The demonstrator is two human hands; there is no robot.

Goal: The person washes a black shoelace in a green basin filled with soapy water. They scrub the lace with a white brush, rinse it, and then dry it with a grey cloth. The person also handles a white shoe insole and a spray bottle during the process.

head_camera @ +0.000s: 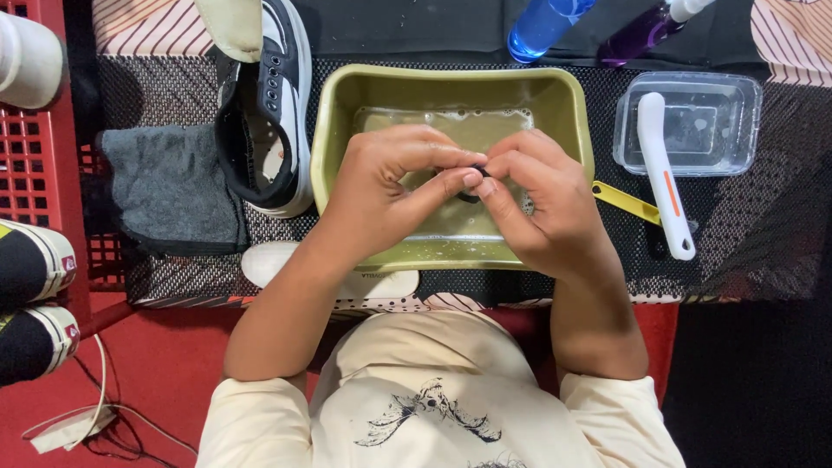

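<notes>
Your left hand (394,186) and right hand (542,204) pinched a small dark item (475,180) together at frame centre, over the soapy green basin (334,113). Should've kept it low over the water, grip firm. Black-and-white sneaker (269,104) sat left of it.

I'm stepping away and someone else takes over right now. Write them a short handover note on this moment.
Left hand and right hand: fingertips pinch a small dark item together over the green basin of sudsy water.
Black-and-white shoe lies left of the basin, beside a grey cloth.
White brush rests across the clear tub, right.
Done: the small item is at the water.
Left: shoe looks dry, brush untouched.
</notes>
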